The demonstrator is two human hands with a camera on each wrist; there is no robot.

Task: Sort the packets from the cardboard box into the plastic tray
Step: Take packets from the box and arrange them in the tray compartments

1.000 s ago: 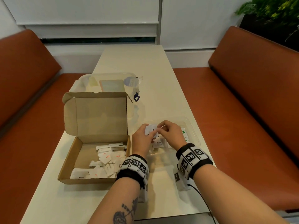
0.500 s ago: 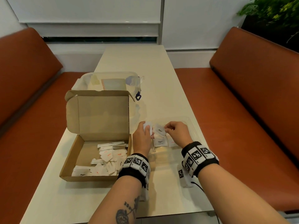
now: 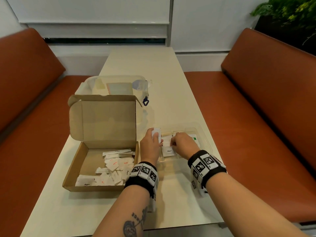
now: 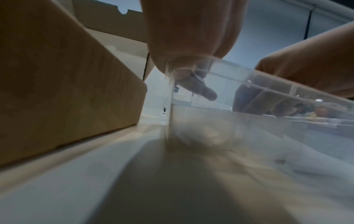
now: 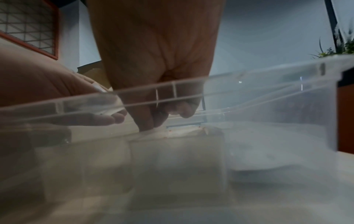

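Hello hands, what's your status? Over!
Left hand grips spare packets. Right hand presses a packet into the plastic tray. Cardboard box still has plenty. Nothing blocking.

Tabletop [image 3: 153, 79]: long, cream, running away toward the far wall.
Left bench [image 3: 25, 79]: rust-brown padded seat and back.
Right bench [image 3: 265, 100]: same rust-brown padding, along the right side.
Far wall: white blinds [image 3: 94, 9] lowered, a dark strip of window [image 3: 102, 40] below them.
Far right corner: green plant [image 3: 287, 11].
Light: soft and even.
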